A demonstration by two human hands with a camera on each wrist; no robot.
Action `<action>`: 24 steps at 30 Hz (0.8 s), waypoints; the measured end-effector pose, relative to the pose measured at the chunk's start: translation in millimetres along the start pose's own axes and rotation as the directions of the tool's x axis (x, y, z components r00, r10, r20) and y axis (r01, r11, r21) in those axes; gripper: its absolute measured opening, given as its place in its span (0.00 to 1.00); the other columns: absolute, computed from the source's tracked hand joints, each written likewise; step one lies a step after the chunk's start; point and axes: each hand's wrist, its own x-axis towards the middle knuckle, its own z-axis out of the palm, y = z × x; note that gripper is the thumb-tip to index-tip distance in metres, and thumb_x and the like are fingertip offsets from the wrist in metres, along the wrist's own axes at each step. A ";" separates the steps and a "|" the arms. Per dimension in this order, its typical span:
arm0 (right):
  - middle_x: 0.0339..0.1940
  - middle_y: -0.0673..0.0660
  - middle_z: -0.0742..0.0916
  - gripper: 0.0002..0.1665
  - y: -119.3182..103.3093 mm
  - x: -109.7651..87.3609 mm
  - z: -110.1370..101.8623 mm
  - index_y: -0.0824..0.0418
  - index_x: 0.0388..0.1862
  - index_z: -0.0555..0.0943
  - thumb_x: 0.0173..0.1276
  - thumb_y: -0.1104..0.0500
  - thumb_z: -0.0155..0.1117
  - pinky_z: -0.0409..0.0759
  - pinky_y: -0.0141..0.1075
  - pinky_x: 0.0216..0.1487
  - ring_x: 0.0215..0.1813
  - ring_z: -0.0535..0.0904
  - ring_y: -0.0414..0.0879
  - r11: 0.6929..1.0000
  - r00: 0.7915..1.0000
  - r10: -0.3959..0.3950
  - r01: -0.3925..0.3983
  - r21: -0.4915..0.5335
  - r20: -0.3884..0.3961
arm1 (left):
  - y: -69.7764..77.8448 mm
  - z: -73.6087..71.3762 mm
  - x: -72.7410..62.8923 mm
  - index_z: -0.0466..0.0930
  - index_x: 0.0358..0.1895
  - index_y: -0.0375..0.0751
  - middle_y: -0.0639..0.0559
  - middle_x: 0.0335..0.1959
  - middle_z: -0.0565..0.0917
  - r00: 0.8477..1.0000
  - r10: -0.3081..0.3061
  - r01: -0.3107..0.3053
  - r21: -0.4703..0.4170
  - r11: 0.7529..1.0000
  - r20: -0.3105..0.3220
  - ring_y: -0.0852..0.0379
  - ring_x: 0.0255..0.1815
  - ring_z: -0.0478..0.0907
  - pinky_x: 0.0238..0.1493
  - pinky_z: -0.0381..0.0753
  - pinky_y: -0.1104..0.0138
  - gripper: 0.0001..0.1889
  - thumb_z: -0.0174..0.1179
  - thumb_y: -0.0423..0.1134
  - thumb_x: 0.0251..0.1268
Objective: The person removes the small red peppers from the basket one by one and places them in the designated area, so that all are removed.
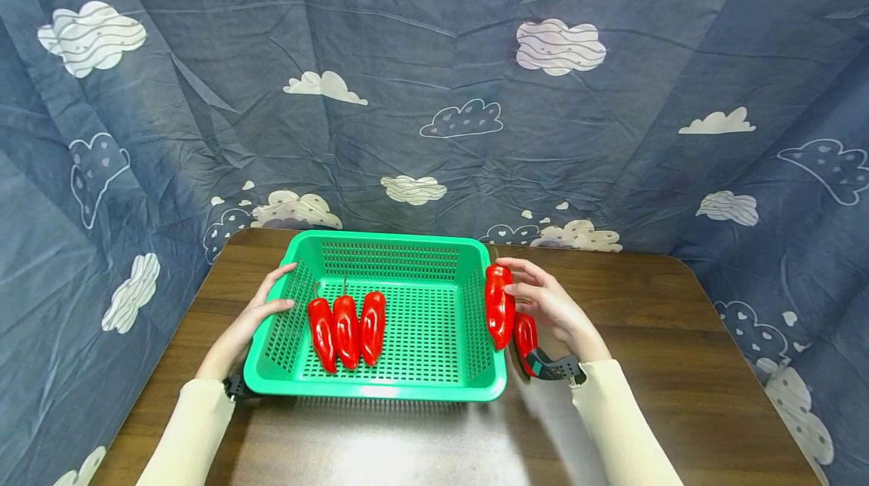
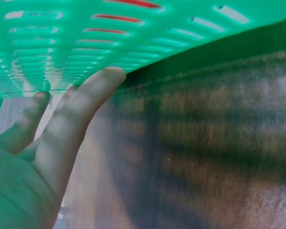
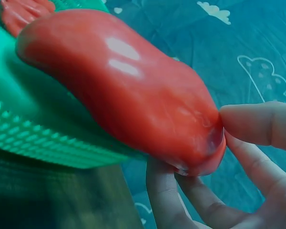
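Observation:
My right hand [image 1: 553, 305] pinches a red pepper [image 1: 499, 309] near its stem end, at the right rim of the green basket [image 1: 380, 392]. In the right wrist view, thumb and fingertips press either side of this glossy pepper [image 3: 124, 81]. My left hand [image 1: 254, 312] rests at the basket's left side, its fingers fairly straight and touching it; the left wrist view shows the thumb [image 2: 93, 93] by the slotted wall. Inside the basket, three red peppers [image 1: 346, 331] lie side by side toward the left.
Another red pepper [image 1: 526, 339] lies on the wooden table [image 1: 665, 350] to the basket's right, partly hidden by the right wrist and its strap. A dark cloud-patterned curtain [image 1: 407, 78] hangs behind and around the table.

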 end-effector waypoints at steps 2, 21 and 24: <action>0.51 0.57 0.78 0.27 1.7 -1.9 -4.2 0.65 0.66 0.66 0.68 0.69 0.51 0.78 0.39 0.43 0.43 0.78 0.47 1.000 1.000 0.004 -0.004 0.003 -0.004 | 0.1 0.0 0.4 0.43 0.76 0.55 0.47 0.75 0.36 1.000 0.006 -0.006 -0.003 1.000 0.003 0.39 0.66 0.51 0.55 0.63 0.54 0.34 0.46 0.37 0.72; 0.48 0.54 0.79 0.24 19.8 -20.4 -43.5 0.46 0.56 0.75 0.70 0.70 0.48 0.78 0.38 0.43 0.41 0.80 0.44 0.999 1.000 0.012 -0.012 0.051 -0.007 | 0.5 -0.1 -1.3 0.43 0.76 0.59 0.45 0.74 0.40 1.000 -0.014 0.016 -0.072 0.997 0.023 0.36 0.59 0.62 0.49 0.72 0.54 0.34 0.46 0.38 0.73; 0.47 0.53 0.80 0.24 24.1 -23.7 -49.0 0.47 0.57 0.75 0.70 0.71 0.48 0.78 0.38 0.43 0.41 0.81 0.43 0.997 1.000 0.000 0.000 0.073 -0.001 | 0.1 -0.2 -0.7 0.43 0.76 0.58 0.45 0.74 0.39 1.000 -0.010 0.011 -0.066 0.998 0.019 0.36 0.60 0.61 0.49 0.72 0.54 0.33 0.46 0.37 0.73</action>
